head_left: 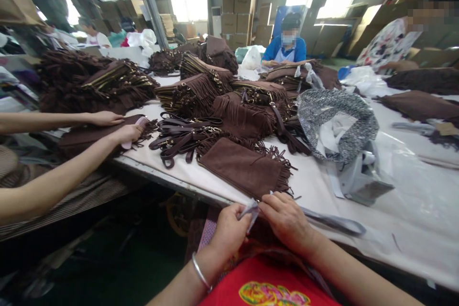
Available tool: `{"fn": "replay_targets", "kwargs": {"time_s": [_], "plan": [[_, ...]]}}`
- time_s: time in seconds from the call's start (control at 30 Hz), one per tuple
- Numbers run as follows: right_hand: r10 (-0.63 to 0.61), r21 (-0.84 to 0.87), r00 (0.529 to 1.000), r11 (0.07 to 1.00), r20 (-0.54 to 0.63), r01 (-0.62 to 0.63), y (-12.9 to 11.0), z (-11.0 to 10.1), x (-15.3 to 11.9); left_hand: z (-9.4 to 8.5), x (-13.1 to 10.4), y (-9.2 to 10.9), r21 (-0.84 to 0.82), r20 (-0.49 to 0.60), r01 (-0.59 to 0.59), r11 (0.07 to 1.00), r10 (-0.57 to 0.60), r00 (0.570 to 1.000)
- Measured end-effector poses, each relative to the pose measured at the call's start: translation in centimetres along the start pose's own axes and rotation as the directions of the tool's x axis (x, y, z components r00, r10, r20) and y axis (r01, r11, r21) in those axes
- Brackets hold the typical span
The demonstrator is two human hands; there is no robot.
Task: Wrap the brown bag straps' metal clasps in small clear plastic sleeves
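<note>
My left hand (229,230) and my right hand (287,220) meet at the table's near edge. Both pinch a thin grey strip (333,222) that trails off to the right along the edge. A silver bangle circles my left wrist. Just beyond my hands lies a flat brown suede bag (244,166) with fringe along its right side.
A co-worker's two arms (71,153) reach in from the left and hold a pink comb on another brown bag. Piles of fringed brown bags (222,100) and loose straps (182,138) cover the table (412,201). A patterned grey bag (333,119) stands to the right. A masked person sits across.
</note>
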State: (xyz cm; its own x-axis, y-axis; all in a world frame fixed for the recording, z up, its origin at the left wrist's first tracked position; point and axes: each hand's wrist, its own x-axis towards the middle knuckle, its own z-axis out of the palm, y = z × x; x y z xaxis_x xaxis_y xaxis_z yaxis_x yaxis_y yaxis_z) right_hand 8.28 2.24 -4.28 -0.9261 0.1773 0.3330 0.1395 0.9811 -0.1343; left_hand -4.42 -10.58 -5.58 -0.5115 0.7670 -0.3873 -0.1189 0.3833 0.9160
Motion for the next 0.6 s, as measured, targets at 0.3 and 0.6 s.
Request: {"fn": "replay_targets", "kwargs": {"time_s": [0.3,0.6], "plan": [[-0.075,0.09,0.997,0.993,-0.025,0.077,0.4,-0.7,-0.1,-0.6,0.5,-0.7,-0.146,0.074,0.116,0.982,-0.106,0.992],[-0.095,0.113,0.995,0.989,-0.012,0.096,0.5,0.4,0.1,-1.1,0.6,0.1,-0.042,0.111,0.128,0.991,-0.123,0.986]]}}
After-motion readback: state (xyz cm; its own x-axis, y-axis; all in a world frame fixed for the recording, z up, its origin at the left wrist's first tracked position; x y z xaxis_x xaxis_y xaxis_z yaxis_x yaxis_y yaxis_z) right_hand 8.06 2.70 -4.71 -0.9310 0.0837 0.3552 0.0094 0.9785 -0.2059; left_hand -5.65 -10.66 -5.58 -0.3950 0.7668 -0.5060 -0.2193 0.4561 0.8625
